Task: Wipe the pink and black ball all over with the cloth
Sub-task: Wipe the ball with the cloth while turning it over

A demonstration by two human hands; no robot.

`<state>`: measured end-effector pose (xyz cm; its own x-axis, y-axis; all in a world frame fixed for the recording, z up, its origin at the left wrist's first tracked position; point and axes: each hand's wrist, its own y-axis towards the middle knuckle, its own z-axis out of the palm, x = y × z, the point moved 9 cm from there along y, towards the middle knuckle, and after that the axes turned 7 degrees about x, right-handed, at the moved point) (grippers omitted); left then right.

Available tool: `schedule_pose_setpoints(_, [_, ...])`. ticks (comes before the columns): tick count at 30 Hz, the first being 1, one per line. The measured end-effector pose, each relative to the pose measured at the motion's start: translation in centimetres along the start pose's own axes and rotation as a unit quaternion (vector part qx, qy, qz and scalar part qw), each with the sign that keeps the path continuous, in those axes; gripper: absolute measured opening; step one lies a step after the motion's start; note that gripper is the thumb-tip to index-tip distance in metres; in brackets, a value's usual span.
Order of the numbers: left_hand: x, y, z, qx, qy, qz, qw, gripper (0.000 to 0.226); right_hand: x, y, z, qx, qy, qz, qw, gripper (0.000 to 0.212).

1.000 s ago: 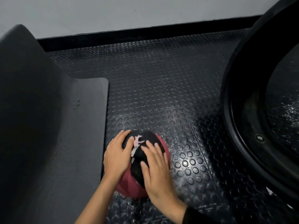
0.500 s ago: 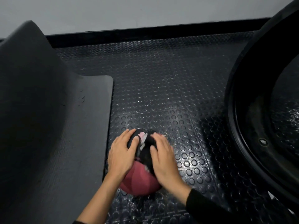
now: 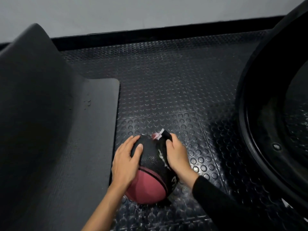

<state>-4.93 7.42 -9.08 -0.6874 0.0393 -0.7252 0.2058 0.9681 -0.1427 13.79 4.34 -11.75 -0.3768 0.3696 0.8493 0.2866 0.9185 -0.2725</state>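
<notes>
The pink and black ball (image 3: 148, 182) lies on the studded black floor at the lower middle of the head view, pink half toward me, black half away. My left hand (image 3: 126, 160) lies flat on its left side, fingers straight and spread. A dark cloth (image 3: 162, 144) with a pale pink and white edge hangs down the ball's upper right side. My right hand (image 3: 177, 155) presses that cloth against the ball, fingers curled round its bunched top end.
A dark grey padded bench or mat (image 3: 50, 130) fills the left side, its edge close to the ball. A large black ring-shaped piece of equipment (image 3: 260, 114) stands at the right. A black skirting strip (image 3: 166, 35) and grey wall lie beyond.
My right hand has slid with the cloth from the ball's top to its right side, baring more black surface. The left hand stays on the left side.
</notes>
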Motion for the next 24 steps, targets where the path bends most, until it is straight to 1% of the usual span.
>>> schedule_pose_setpoints(1, [0.1,0.1,0.0,-0.004,-0.001,-0.004,1.000,0.043,-0.2,0.6,-0.1,-0.008,0.005,0.026,1.000,0.027])
schedule_pose_setpoints(2, [0.2,0.3,-0.1,-0.005,-0.002,-0.009,1.000,0.038,-0.1,0.2,-0.1,-0.027,-0.007,0.024,0.999,0.028])
schedule_pose_setpoints(4, [0.1,0.7,-0.1,-0.003,-0.006,-0.019,1.000,0.034,1.2,-3.6,0.9,-0.056,-0.037,-0.042,0.997,0.037])
schedule_pose_setpoints(6, [0.3,1.0,-0.2,0.004,-0.009,-0.024,1.000,0.033,3.0,-8.3,3.1,-0.029,-0.089,-0.129,0.987,0.048])
schedule_pose_setpoints(8, [0.7,1.2,-0.2,0.014,-0.019,-0.028,0.999,0.033,3.1,-9.6,3.9,-0.009,-0.108,-0.153,0.982,0.051])
schedule_pose_setpoints(10, [0.9,1.0,-0.5,0.012,-0.033,-0.028,0.999,0.034,2.2,-6.8,2.7,-0.030,-0.071,-0.127,0.989,0.048])
schedule_pose_setpoints(12, [1.1,0.8,-0.7,0.000,-0.042,-0.038,0.998,0.035,0.3,-2.2,1.2,-0.032,-0.004,-0.036,0.999,0.038])
schedule_pose_setpoints(13, [1.1,0.9,-0.7,-0.008,-0.044,-0.047,0.998,0.036,-0.6,-0.6,0.7,-0.034,0.030,0.015,0.999,0.034])
schedule_pose_setpoints(14, [1.1,0.9,-0.7,-0.016,-0.042,-0.057,0.997,0.036,-0.8,-0.1,0.5,-0.047,0.040,0.047,0.997,0.032])
schedule_pose_setpoints(15, [1.0,1.0,-0.6,-0.023,-0.038,-0.068,0.997,0.036,-0.4,-0.6,0.5,-0.072,0.022,0.050,0.996,0.034])
schedule_pose_setpoints(16, [1.0,1.1,-0.6,-0.029,-0.036,-0.077,0.996,0.036,0.7,-1.9,1.1,-0.088,-0.014,0.016,0.996,0.039])
schedule_pose_setpoints(17, [1.0,1.2,-0.6,-0.032,-0.038,-0.082,0.995,0.035,2.3,-4.0,2.3,-0.087,-0.062,-0.041,0.993,0.045])
schedule_pose_setpoints(18, [1.1,1.3,-0.6,-0.031,-0.043,-0.085,0.995,0.034,4.1,-6.4,3.7,-0.070,-0.103,-0.103,0.987,0.049])
schedule_pose_setpoints(19, [1.3,1.4,-0.6,-0.027,-0.050,-0.084,0.995,0.034,5.0,-8.4,4.9,-0.042,-0.122,-0.147,0.981,0.051])
schedule_pose_setpoints(20, [1.5,1.4,-0.6,-0.022,-0.055,-0.082,0.995,0.034,5.2,-9.5,5.5,-0.025,-0.132,-0.172,0.976,0.052])
schedule_pose_setpoints(22, [1.5,1.3,-0.7,-0.022,-0.059,-0.068,0.996,0.035,4.3,-7.7,4.1,-0.034,-0.092,-0.168,0.981,0.049])
schedule_pose_setpoints(23, [1.5,1.3,-0.8,-0.027,-0.059,-0.064,0.996,0.035,3.4,-5.8,2.9,-0.047,-0.068,-0.138,0.987,0.044])
schedule_pose_setpoints(24, [1.5,1.3,-0.9,-0.032,-0.059,-0.067,0.995,0.035,2.3,-3.5,1.8,-0.045,-0.045,-0.089,0.994,0.039])
